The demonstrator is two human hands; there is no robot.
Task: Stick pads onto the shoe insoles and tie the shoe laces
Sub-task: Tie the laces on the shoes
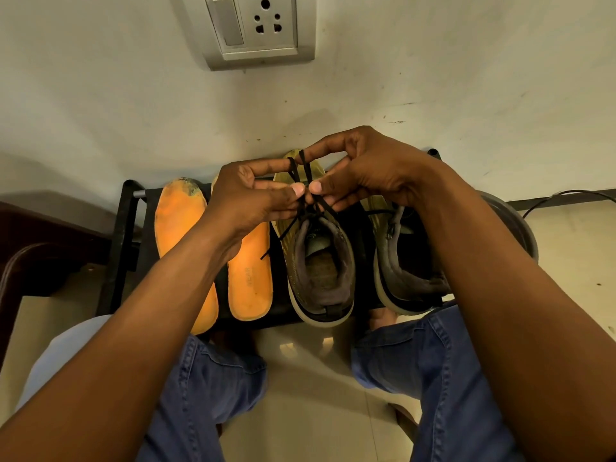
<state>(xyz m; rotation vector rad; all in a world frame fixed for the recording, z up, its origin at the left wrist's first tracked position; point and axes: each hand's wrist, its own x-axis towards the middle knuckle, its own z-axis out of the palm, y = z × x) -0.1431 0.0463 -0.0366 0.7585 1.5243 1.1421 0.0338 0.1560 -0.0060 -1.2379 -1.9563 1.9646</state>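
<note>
Two olive-yellow shoes with grey lining stand on a low black rack (125, 228). Over the left shoe (316, 261), my left hand (253, 201) and my right hand (363, 171) each pinch a loop of its black lace (301, 168), thumbs nearly touching above the tongue. One loose lace end trails down the shoe's left side. The right shoe (400, 268) is partly hidden under my right forearm. Two orange insoles (250, 281) lie side by side left of the shoes, the far-left insole (176, 221) partly covered by my left forearm. No pads are visible.
The rack stands against a white wall with a grey socket plate (256, 28). A dark wooden piece of furniture (40, 248) is at the left, a round dark bin (520, 228) and a black cable (566, 198) at the right. My knees in blue jeans frame the tiled floor.
</note>
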